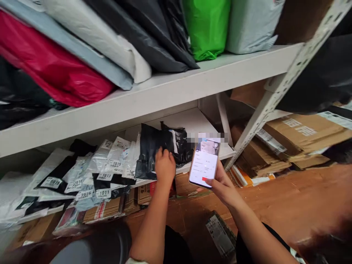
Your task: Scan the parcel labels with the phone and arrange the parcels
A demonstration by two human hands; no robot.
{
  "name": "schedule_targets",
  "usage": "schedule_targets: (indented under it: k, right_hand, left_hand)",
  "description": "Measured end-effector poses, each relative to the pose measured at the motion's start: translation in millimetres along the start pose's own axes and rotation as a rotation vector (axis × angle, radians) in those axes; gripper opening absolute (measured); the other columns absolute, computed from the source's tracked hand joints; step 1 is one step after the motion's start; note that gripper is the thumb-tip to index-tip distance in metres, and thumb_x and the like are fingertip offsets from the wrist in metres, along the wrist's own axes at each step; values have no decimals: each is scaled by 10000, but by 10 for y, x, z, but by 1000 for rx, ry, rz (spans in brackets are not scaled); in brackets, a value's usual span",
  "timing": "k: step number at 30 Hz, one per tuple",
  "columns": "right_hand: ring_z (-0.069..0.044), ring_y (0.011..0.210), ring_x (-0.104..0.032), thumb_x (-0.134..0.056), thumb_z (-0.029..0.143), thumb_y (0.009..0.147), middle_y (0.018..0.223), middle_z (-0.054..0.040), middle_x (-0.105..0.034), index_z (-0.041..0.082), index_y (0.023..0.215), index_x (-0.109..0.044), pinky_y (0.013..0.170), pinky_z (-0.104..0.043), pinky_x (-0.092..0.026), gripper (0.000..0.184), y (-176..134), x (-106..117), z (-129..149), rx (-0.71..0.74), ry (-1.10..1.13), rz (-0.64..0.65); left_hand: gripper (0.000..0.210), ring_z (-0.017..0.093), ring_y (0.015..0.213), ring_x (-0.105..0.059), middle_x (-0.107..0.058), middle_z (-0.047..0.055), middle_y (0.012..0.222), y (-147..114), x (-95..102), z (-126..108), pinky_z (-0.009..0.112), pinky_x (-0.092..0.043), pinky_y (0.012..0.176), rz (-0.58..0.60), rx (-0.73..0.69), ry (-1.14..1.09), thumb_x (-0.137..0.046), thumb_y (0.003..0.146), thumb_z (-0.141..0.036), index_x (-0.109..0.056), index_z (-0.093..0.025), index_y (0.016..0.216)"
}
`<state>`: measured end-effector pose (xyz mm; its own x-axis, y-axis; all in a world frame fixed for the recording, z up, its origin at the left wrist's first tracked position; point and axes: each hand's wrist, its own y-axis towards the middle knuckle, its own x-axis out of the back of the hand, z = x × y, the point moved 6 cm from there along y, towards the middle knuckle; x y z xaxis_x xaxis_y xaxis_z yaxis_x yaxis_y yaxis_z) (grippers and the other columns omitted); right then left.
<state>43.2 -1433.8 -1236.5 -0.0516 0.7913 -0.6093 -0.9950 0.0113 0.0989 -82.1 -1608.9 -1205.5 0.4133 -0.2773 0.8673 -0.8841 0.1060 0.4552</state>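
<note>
My right hand (pixel 220 181) holds a smartphone (pixel 204 163) upright, its lit screen facing me. The thumb lies over a red button near the bottom of the screen. My left hand (pixel 165 164) rests against a black plastic mailing bag (pixel 147 152) on the lower shelf, fingers slightly apart. Just right of that hand lies a shinier black parcel (pixel 183 146). To the left, several white and black mailing bags overlap in a row, with number labels such as 1019 (pixel 117 164), 1013 (pixel 105 176) and 1011 (pixel 103 193) facing me.
Above my hands runs the upper shelf's white edge (pixel 154 97), bearing a red bag (pixel 55 66), a green bag (pixel 207 29) and others. A perforated post (pixel 286 79) stands at right, with cardboard boxes (pixel 299 134) beyond. A grey stool-like object (pixel 90 245) is below left.
</note>
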Motion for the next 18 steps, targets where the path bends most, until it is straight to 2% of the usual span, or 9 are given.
schedule_targets:
  k: [3, 6, 8, 10, 13, 14, 15, 16, 18]
  right_hand:
    - [-283, 1110, -636, -709, 173, 829, 1466, -50, -493, 460, 1495, -293, 665, -381, -651, 836, 9, 38, 36, -3, -23, -46]
    - [-287, 1082, -645, -720, 178, 821, 1426, -61, -526, 447, 1487, -325, 652, -386, -649, 819, 8, 47, 78, -2, -34, -82]
    - [-295, 1074, -652, -715, 173, 821, 1395, -66, -554, 438, 1474, -350, 652, -404, -650, 794, 3, 50, 93, -1, -33, -97]
    - [-305, 1071, -660, -713, 161, 808, 1384, -66, -571, 433, 1459, -371, 649, -416, -650, 784, 4, 56, 92, -7, -18, -111]
    - [-306, 1029, -677, -713, 139, 756, 1359, -61, -598, 428, 1451, -384, 612, -396, -643, 821, 33, 52, 64, -25, 30, -112]
    - [-303, 1010, -681, -710, 140, 741, 1352, -60, -604, 426, 1454, -383, 598, -386, -639, 835, 51, 43, 50, -34, 48, -101]
    - [-302, 993, -685, -707, 147, 730, 1348, -61, -608, 424, 1459, -378, 580, -377, -634, 846, 71, 31, 35, -41, 63, -86]
    - [-303, 982, -687, -704, 163, 728, 1346, -66, -611, 421, 1464, -374, 559, -368, -628, 847, 91, 21, 19, -47, 77, -71]
    - [-311, 958, -695, -700, 213, 738, 1329, -82, -621, 407, 1468, -373, 504, -349, -614, 823, 129, 14, -25, -58, 105, -59]
  left_hand:
    - [243, 283, 1288, -497, -576, 170, 1333, -50, -11, -198, 408, -414, 1100, -7, -98, -38, -431, 966, -205, -654, -135, 1029]
    - [239, 272, 1235, -522, -620, 153, 1255, -50, 13, -155, 394, -429, 1073, 6, -99, -28, -430, 967, -210, -652, -133, 1011]
    - [234, 295, 1150, -549, -654, 140, 1127, -29, 52, 0, 448, -456, 1006, 34, -29, 36, -444, 962, -250, -654, -147, 961]
    - [208, 349, 1135, -529, -643, 157, 1060, -12, 131, 208, 519, -453, 956, 28, 116, 129, -526, 918, -303, -650, -137, 933]
    - [378, 410, 1269, -416, -528, 236, 1283, -26, 313, 362, 570, -392, 1024, -138, 284, 173, -662, 806, -295, -604, -61, 1097]
    - [471, 405, 1320, -374, -460, 250, 1374, -35, 348, 328, 563, -358, 1074, -201, 258, 145, -668, 796, -273, -562, -39, 1191]
    - [535, 385, 1370, -331, -402, 241, 1446, -40, 346, 246, 547, -314, 1125, -229, 167, 106, -651, 809, -249, -513, -40, 1282]
    - [557, 354, 1411, -297, -373, 211, 1493, -48, 301, 136, 529, -267, 1169, -212, 34, 67, -612, 841, -227, -472, -70, 1356]
    - [505, 310, 1444, -284, -409, 155, 1500, -99, 109, -45, 515, -222, 1203, -71, -185, 28, -527, 904, -211, -476, -159, 1404]
